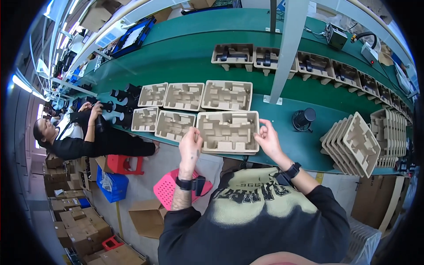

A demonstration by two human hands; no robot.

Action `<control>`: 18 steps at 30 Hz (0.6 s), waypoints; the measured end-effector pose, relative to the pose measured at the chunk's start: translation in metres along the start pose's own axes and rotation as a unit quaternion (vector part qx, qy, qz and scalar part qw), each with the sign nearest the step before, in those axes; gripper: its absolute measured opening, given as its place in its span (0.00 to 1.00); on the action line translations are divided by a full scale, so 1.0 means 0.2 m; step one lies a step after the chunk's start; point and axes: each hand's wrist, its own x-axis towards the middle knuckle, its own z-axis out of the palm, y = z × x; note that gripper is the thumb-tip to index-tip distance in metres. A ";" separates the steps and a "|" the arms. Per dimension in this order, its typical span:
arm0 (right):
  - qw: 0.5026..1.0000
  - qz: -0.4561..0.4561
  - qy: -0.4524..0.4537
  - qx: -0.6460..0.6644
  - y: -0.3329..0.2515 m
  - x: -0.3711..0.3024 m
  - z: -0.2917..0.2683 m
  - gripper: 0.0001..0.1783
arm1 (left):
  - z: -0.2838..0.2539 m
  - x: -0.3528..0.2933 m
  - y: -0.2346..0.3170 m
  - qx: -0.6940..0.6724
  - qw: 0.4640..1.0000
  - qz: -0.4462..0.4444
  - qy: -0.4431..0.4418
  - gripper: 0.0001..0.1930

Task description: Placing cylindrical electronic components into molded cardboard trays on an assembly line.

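Beige tray (228, 131) sits at the counter's (280, 126) six o'clock edge; the right hand's (268, 139) fingers pinch its three o'clock rim, the left hand's (190, 146) curl near nine o'clock, grip unclear. Uneven pushing could jostle the neighbouring tray (175, 125) there.

Your L hand (191, 145) is up front, fingers curled in, back of hand showing; can't tell how tight. L forearm (180, 199) runs almost straight up, elbow bent. Your R hand (268, 140) is approx. level w/ it, well apart, thumb & index spread. R forearm (304, 182) slants up-left, elbow bent too.
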 end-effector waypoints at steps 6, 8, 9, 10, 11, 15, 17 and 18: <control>0.981 -0.028 0.032 0.190 -0.15 -0.03 -0.07 0.30 | 0.03 0.00 0.13 -0.210 0.966 0.069 0.134 0.12; 0.983 -0.048 0.095 0.151 -0.19 -0.06 -0.20 0.31 | 0.04 -0.06 0.10 -0.150 0.978 0.128 0.071 0.14; 0.984 -0.035 0.125 0.122 -0.23 -0.10 -0.30 0.31 | 0.03 -0.10 0.07 -0.088 0.978 0.191 0.012 0.16; 0.984 -0.020 0.149 0.094 -0.25 -0.16 -0.40 0.31 | 0.02 -0.17 0.03 -0.023 0.967 0.248 -0.044 0.17; 0.978 -0.023 0.188 0.088 -0.23 -0.21 -0.50 0.31 | 0.00 -0.25 -0.02 0.034 0.969 0.175 -0.173 0.19; 0.954 -0.011 0.289 0.077 -0.10 -0.51 -0.78 0.32 | -0.13 -0.54 -0.38 0.061 0.858 0.099 -0.500 0.24; 0.961 0.008 0.275 0.037 0.04 -0.60 -0.79 0.30 | -0.29 -0.62 -0.45 -0.011 0.762 -0.030 -0.646 0.23; 0.963 0.016 0.267 0.017 0.11 -0.61 -0.80 0.29 | -0.37 -0.62 -0.43 -0.077 0.707 -0.132 -0.691 0.21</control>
